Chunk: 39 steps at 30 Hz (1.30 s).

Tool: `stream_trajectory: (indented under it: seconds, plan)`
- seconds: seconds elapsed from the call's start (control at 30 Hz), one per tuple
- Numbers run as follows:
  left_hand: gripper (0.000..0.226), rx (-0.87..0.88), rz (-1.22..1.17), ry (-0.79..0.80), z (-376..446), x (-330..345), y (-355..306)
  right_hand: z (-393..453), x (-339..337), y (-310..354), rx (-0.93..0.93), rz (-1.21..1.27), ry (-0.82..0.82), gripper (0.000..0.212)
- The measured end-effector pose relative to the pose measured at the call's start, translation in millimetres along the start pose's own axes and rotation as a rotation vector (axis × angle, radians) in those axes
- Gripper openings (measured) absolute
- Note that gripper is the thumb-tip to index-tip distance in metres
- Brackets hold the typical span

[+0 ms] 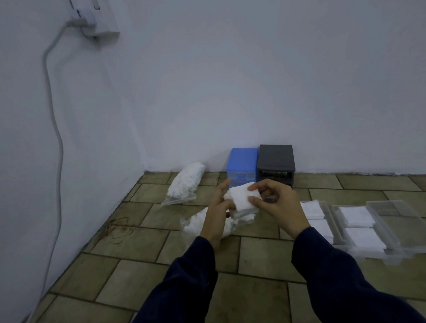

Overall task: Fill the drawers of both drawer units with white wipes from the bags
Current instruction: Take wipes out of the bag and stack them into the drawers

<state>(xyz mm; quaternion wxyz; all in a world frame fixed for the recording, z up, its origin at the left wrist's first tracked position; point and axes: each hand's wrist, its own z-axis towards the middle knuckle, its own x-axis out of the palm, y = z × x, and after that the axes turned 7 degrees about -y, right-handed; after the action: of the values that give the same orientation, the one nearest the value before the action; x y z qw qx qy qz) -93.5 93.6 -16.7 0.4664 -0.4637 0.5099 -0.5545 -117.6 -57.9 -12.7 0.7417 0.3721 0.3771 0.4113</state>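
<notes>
Both my hands hold a small stack of white wipes (239,197) above the floor. My left hand (219,211) grips its left side, and my right hand (275,202) pinches its right edge with thumb and fingers. Under them lies an open bag of wipes (198,224). A second, full bag (187,182) lies further back on the left. Against the wall stand a blue drawer unit (242,164) and a dark grey drawer unit (276,163). Three clear drawers lie on the floor at right: two (314,217) (360,229) hold wipes, the outer one (400,224) looks bare.
The floor is tiled in brownish stone (144,274). White walls meet in a corner at the back left. A white cable (54,137) hangs from a wall socket (91,16) down the left wall to the floor.
</notes>
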Motion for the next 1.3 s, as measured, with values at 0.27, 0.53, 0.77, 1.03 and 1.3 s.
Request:
stream_trajectory:
  seconds: [0.27, 0.53, 0.77, 1.03, 1.3]
  plan:
    - [0.045, -0.035, -0.134, -0.013, 1, 4, -3, -2, 1, -2, -0.048, -0.034, 0.011, 0.021]
    - [0.038, -0.031, -0.165, 0.034, 6, 12, -4, -1, -6, -5, 0.235, 0.220, -0.005, 0.040]
    - [0.037, -0.022, -0.095, 0.114, 8, 39, -5, -4, -29, -8, 0.318, 0.370, -0.036, 0.029]
    - [0.035, 0.004, -0.059, 0.179, 9, 109, 3, -11, -93, -31, 0.327, 0.228, -0.213, 0.020]
    - [0.032, -0.009, 0.150, 0.395, 0, 201, 31, -38, -193, -67, 0.437, 0.099, -0.467, 0.022]
